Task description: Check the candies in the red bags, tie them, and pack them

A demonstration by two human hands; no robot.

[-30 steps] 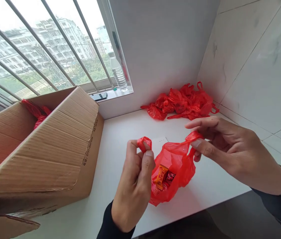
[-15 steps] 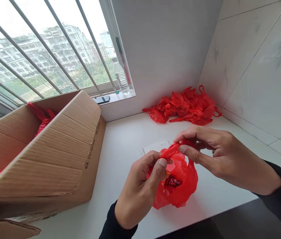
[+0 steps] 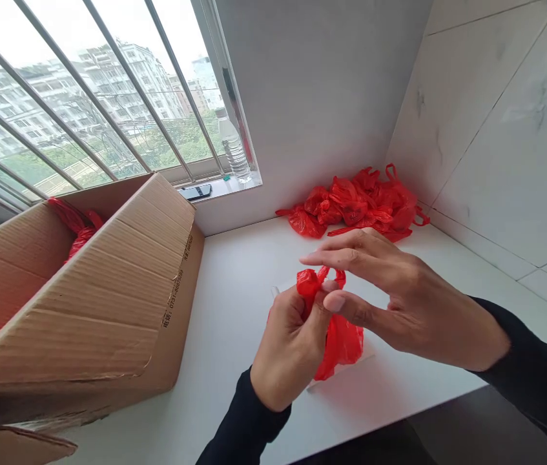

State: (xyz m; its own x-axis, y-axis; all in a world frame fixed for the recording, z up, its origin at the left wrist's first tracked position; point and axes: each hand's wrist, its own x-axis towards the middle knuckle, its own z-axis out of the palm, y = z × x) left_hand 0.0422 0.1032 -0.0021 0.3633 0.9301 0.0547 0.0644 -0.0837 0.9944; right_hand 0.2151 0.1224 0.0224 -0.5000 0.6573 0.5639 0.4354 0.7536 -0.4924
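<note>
A red plastic bag [image 3: 343, 342] hangs below my hands over the white counter, its top gathered and twisted. My left hand [image 3: 297, 336] is closed round the neck of the bag, with a crumpled red tuft and a loop of handle sticking up above the thumb. My right hand [image 3: 384, 290] is just to the right, thumb and fingers apart around the gathered top; its thumb tip is close to the left thumb. Whether it touches the plastic I cannot tell. The bag's contents are hidden. Part of a pale flat object shows behind and beneath the bag.
A large open cardboard box [image 3: 108, 284] with red bags [image 3: 82, 236] inside stands on the left. Along the back wall lies a pile of red plastic bags [image 3: 355, 203]. The windowsill holds a water bottle [image 3: 234, 148] and a phone [image 3: 196, 192].
Both hands have come together and the bag's mouth, open before with wrapped items showing, is now gathered in my left hand. My right hand has let go its pinch and spread its fingers.
</note>
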